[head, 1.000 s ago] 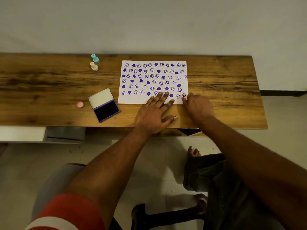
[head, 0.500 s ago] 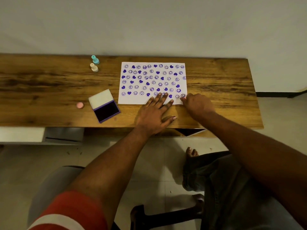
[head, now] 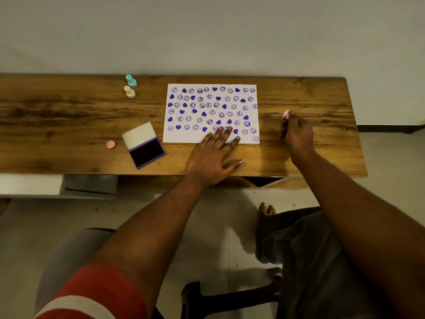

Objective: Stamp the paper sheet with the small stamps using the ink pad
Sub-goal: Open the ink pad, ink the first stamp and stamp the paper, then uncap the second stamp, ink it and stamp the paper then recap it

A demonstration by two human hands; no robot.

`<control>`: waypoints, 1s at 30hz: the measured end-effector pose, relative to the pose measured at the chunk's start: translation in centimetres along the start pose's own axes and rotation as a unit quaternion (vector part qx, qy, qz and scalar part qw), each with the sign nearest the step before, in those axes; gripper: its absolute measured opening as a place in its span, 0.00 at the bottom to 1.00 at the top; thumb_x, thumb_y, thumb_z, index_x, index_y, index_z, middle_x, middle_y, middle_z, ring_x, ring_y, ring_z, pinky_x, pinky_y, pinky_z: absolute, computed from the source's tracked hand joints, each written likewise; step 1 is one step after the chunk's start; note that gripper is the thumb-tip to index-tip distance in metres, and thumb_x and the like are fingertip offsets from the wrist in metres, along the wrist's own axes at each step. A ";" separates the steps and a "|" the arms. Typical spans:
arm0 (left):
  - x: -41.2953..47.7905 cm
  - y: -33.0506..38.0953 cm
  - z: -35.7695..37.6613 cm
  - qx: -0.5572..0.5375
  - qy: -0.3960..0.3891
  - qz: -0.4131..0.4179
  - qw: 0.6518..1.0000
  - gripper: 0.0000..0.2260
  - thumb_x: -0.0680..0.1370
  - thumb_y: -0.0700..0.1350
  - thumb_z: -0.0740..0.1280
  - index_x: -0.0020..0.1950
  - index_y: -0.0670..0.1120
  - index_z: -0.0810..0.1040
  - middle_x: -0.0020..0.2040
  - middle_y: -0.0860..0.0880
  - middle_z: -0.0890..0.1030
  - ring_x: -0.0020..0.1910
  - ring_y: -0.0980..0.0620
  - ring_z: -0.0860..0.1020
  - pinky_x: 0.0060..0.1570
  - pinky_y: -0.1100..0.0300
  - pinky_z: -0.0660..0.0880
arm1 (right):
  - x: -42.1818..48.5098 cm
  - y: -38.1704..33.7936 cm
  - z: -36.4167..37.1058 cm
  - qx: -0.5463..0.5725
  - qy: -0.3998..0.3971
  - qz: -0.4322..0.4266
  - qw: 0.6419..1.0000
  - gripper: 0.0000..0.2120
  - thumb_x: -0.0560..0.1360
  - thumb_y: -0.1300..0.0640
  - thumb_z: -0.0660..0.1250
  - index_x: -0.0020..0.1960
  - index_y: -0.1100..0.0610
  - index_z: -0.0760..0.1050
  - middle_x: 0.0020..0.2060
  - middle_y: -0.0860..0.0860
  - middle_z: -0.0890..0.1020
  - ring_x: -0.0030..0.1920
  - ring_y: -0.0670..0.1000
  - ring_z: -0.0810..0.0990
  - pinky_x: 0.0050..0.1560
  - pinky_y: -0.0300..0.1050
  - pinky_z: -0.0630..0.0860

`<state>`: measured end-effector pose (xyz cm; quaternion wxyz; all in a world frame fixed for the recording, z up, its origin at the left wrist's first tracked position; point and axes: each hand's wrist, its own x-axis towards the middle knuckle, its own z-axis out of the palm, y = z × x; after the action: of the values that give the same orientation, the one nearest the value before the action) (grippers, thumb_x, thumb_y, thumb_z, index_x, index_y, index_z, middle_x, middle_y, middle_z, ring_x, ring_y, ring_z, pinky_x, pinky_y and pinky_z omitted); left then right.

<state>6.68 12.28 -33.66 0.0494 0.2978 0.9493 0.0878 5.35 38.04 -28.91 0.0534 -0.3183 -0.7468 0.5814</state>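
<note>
Left hand flat on paper sheet; right hand pinching pink stamp.

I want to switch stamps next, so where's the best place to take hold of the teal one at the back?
Take the teal stamp by its narrow upper neck, coming straight down from above. It stands upright, wide base on the table, with the cream stamp close in front, so a low side approach risks knocking that one.

- The paper sheet lies on the table, toward the back.
- The ink pad sits left of the sheet, nearer the front edge.
- A cap lies just left of the pad.
- Two stamps stand behind them.
</note>
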 end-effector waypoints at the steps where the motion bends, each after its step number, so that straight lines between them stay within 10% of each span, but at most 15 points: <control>1: 0.0 0.0 0.0 0.001 0.000 0.001 1.000 0.35 0.83 0.73 0.43 0.86 0.58 0.51 0.87 0.50 0.49 0.86 0.50 0.47 0.83 0.45 0.51 | 0.1 -0.2 0.3 -0.014 -0.006 -0.016 1.000 0.17 0.84 0.43 0.60 0.44 0.48 0.80 0.36 0.49 0.83 0.37 0.49 0.82 0.45 0.53 0.80; 13: -1.6 -1.6 -1.7 -0.043 0.023 -0.003 0.999 0.34 0.84 0.71 0.47 0.87 0.57 0.50 0.87 0.50 0.47 0.86 0.50 0.43 0.83 0.46 0.42 | -2.8 -3.7 7.4 -0.113 -0.064 -0.173 0.976 0.18 0.77 0.47 0.74 0.63 0.55 0.80 0.49 0.53 0.86 0.47 0.51 0.86 0.48 0.52 0.85; 21: -11.8 -14.3 -6.8 -0.110 0.195 -0.189 0.956 0.27 0.85 0.60 0.63 0.80 0.47 0.71 0.82 0.45 0.67 0.83 0.44 0.60 0.82 0.45 0.56 | -8.3 -5.9 16.7 -0.123 -0.151 -0.230 0.954 0.16 0.76 0.43 0.75 0.59 0.51 0.83 0.48 0.44 0.85 0.48 0.42 0.85 0.49 0.38 0.83; 30: -17.9 -22.7 -5.6 -0.181 0.194 -0.386 0.883 0.31 0.81 0.62 0.68 0.80 0.49 0.71 0.80 0.46 0.71 0.82 0.44 0.61 0.79 0.45 0.62 | -15.6 -8.8 30.8 -0.196 -0.281 -0.307 0.888 0.15 0.77 0.47 0.74 0.60 0.52 0.83 0.49 0.43 0.85 0.48 0.40 0.83 0.46 0.30 0.77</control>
<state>7.83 -17.11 -31.93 -0.0527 -0.1297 0.9473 0.2881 0.18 2.91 -26.23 -0.0462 0.0995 -0.8900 0.4426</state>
